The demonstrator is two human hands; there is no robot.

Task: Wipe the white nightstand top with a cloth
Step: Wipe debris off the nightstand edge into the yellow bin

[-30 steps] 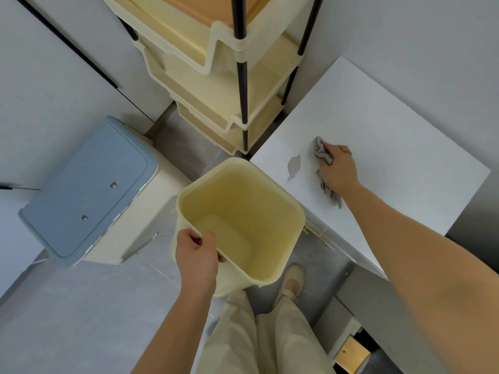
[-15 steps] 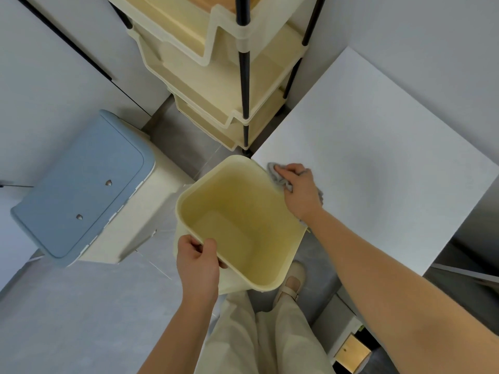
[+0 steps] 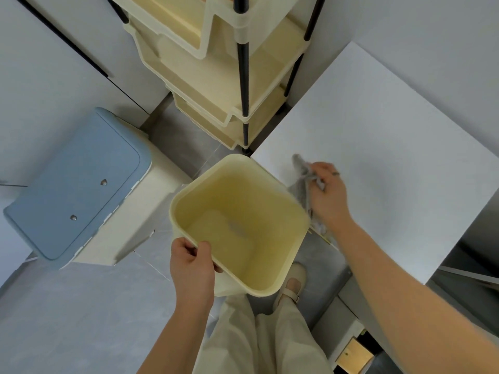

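Note:
The white nightstand top (image 3: 378, 157) fills the right side of the view. My right hand (image 3: 328, 195) grips a crumpled grey cloth (image 3: 303, 182) at the top's near-left edge, just beside the bin's rim. My left hand (image 3: 190, 268) holds the near rim of a pale yellow bin (image 3: 237, 225), which sits tilted against the nightstand's edge below the tabletop level. A small grey scrap (image 3: 237, 229) lies on the bin's floor.
A cream stacked shelf rack with black posts (image 3: 229, 76) stands behind the bin, close to the nightstand's far-left corner. A blue-lidded cream box (image 3: 78, 184) is on the floor at the left. My legs and a shoe (image 3: 293, 282) are below the bin.
My right hand swept the cloth left across the top to the bin's rim, and the grey mark on the top is gone. The hand has since drawn back slightly onto the nightstand edge.

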